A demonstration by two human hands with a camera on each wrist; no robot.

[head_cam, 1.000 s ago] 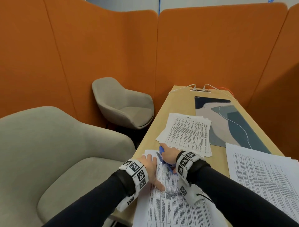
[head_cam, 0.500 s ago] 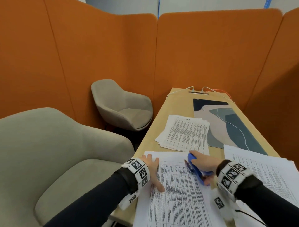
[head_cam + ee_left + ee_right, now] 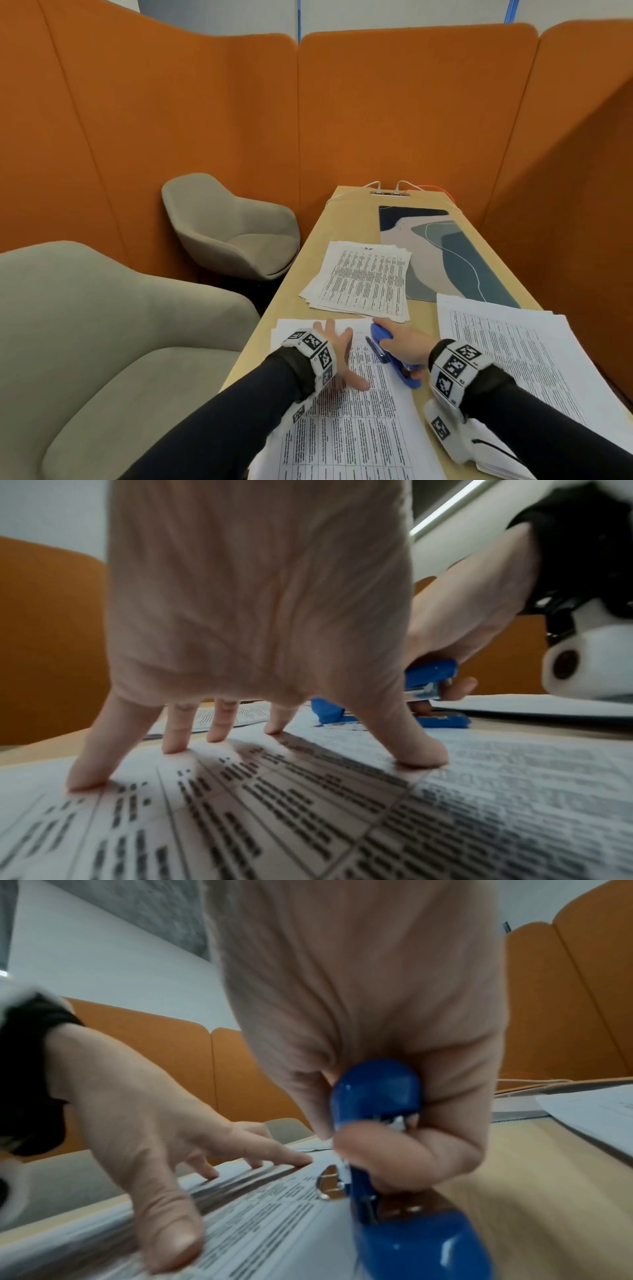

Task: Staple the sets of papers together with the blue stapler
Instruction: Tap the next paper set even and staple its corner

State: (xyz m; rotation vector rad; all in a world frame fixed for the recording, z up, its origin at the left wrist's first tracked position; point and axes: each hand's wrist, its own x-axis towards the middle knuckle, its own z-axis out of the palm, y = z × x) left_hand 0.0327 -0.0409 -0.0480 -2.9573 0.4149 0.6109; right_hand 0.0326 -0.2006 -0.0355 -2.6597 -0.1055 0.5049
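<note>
Her left hand [image 3: 337,356] presses spread fingers [image 3: 178,737] flat on the paper set [image 3: 359,428]; right hand [image 3: 406,346] grips the blue stapler [image 3: 390,353] at its edge. Sheets might shift and staple crooked.

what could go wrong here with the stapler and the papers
1. The right hand grips the blue stapler at the top right edge of the near paper set; a misaligned press might miss lower sheets.
2. The left hand pins the set with spread fingertips only, so the sheets may slide or fan.
3. The right-hand pile lies close beside the right wrist and might get nudged.
</note>
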